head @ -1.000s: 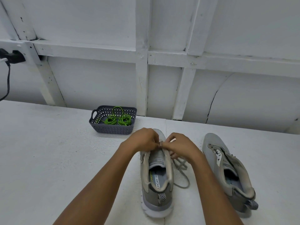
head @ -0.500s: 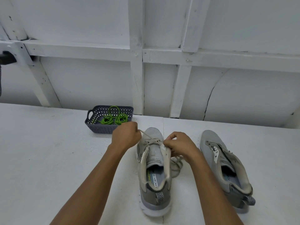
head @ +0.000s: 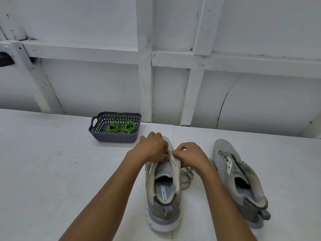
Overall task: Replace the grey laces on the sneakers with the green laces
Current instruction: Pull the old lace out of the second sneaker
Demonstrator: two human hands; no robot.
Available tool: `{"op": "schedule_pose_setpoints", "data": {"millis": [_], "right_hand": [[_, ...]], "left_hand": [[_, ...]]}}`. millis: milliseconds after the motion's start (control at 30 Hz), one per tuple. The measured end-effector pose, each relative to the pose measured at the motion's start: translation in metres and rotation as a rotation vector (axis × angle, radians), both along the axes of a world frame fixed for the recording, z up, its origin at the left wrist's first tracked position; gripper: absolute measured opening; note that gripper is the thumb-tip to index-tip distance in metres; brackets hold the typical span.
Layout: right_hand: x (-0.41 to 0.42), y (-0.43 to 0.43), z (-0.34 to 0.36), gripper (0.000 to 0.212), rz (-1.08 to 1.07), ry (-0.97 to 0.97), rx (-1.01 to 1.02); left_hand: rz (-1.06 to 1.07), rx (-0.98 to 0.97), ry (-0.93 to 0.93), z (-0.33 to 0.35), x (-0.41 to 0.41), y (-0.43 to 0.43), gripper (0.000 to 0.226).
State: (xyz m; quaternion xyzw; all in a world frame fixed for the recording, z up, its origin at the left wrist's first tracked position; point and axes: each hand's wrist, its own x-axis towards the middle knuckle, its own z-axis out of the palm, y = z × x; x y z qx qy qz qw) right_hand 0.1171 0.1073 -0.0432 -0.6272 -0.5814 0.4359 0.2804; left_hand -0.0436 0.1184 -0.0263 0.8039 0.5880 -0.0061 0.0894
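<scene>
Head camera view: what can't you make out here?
- Head view: the left hand and right hand cover the eyelets of the near sneaker, so where the grey lace is threaded is hidden.
- Head view: the green laces in the basket are too tangled to count.
- Head view: the left edge cuts off the black object.

The table [head: 52, 171] is white, and so is the wall [head: 86, 23], which has a thin dark crack [head: 221, 108] in its right panel. A black object [head: 5, 59] shows at the wall's left edge. The basket [head: 112, 137] is dark slate grey, its walls pierced in a diamond lattice. The green laces [head: 119, 128] are bright lime. The left shoe [head: 163, 213] is light grey with a darker grey heel and a white sole. Its heel tab [head: 168, 209] has a black-and-white chevron pattern. Its insole [head: 165, 190] is pale blue-grey with black lettering and a lime logo. The grey lace [head: 186, 178] is pale grey. The right shoe [head: 224, 153] is the same light grey, with an off-white collar lining.
</scene>
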Motion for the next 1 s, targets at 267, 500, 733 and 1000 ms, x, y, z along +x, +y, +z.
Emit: {"op": "schedule_pose_setpoints", "data": {"millis": [267, 500, 733, 1000], "right_hand": [[0.002, -0.003, -0.001, 0.010, -0.004, 0.031, -0.007], [0.003, -0.006, -0.002, 0.009, -0.010, 0.034, 0.006], [0.001, -0.009, 0.002, 0.012, -0.013, 0.002, 0.011], [0.002, -0.009, 0.007, 0.014, 0.014, -0.038, 0.004]], "left_hand": [[0.217, -0.060, -0.977, 0.028, -0.012, -0.007, 0.014], [0.426, 0.010, -1.354, 0.041, -0.025, -0.002, 0.023], [0.149, -0.005, -0.192, 0.010, -0.005, 0.000, 0.029], [0.075, -0.060, -0.375, -0.001, 0.000, 0.005, 0.010]]}}
